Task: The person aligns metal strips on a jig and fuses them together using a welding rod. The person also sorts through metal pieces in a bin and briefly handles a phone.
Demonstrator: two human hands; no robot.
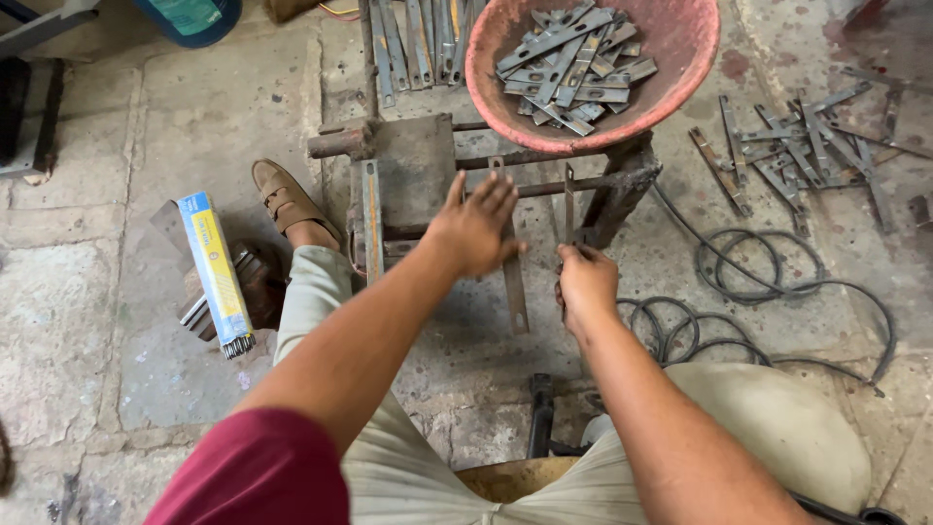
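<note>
My left hand (475,224) reaches forward with fingers spread and rests on a flat metal strip (513,287) that lies across a rusty metal frame (418,170) on the floor. My right hand (584,284) is closed around the lower end of a thin upright metal strip (570,204) standing against the frame. A red bowl (680,49) holding several short flat metal strips sits on the frame's far right corner.
More metal strips lie scattered on the stone floor at the right (797,146) and stacked at the top (418,39). A black cable (777,292) coils at the right. A long blue and yellow box of rods (216,272) lies at the left. My sandalled foot (287,199) rests beside the frame.
</note>
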